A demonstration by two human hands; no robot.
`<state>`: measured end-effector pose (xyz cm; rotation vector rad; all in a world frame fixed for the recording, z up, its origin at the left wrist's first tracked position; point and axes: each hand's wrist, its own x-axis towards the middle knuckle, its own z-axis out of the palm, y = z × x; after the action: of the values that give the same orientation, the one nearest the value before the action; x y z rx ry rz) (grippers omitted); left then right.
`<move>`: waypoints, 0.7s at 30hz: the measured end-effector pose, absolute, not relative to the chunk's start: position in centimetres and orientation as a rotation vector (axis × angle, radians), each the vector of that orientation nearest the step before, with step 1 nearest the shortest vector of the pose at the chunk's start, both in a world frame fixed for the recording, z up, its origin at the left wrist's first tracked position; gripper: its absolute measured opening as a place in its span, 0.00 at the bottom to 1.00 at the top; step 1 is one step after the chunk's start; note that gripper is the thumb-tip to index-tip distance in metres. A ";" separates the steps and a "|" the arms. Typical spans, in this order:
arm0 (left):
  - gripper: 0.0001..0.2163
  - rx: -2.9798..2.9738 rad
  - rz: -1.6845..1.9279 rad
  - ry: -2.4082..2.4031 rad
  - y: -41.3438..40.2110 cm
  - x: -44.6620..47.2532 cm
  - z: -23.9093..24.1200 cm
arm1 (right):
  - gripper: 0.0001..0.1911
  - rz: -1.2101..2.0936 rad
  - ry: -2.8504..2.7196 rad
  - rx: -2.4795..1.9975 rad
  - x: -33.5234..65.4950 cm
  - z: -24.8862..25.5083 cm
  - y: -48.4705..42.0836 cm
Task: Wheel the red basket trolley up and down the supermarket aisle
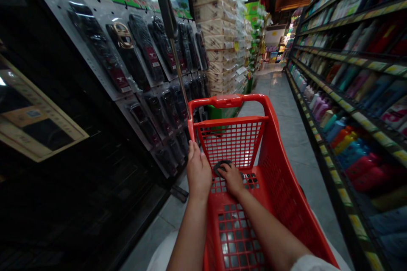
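Observation:
A red plastic shopping cart [273, 135] stands in front of me in a shop aisle. My left hand [197, 170] grips the cart's left rim near its front corner, fingers wrapped over the edge. Inside the cart, my right hand [232, 178] rests on the mesh bottom with its fingers closed on a small dark round object [221, 165]. I cannot make out what that object is. A dark pole with a grey handle [165, 4] rises from the cart's front left corner.
A display wall of dark packaged items [140, 51] hangs at the left. Stacked beige packs [219, 29] tower ahead on the left. Shelves of coloured bottles [343, 110] line the right side. The grey tiled aisle [286, 106] runs ahead between them.

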<state>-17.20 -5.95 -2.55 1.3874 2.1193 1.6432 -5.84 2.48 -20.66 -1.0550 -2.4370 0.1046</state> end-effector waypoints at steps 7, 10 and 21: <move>0.25 1.403 1.663 2.100 -5.6 -17.2 -2.9 | 0.26 -0.171 -2.045 -0.795 -9.5 -10.7 5.2; 0.25 1.413 1.671 2.093 -5.6 -17.5 -3.1 | 0.26 -0.197 -2.150 -0.866 -9.8 -8.1 6.7; 0.25 1.385 1.680 2.106 -5.9 -17.3 -2.6 | 0.37 0.012 -1.238 -1.342 -1.9 -14.2 10.4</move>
<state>-17.35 -5.89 -2.65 1.3853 2.1064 1.6804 -1.93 10.44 -14.17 -1.3420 -1.2375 0.0123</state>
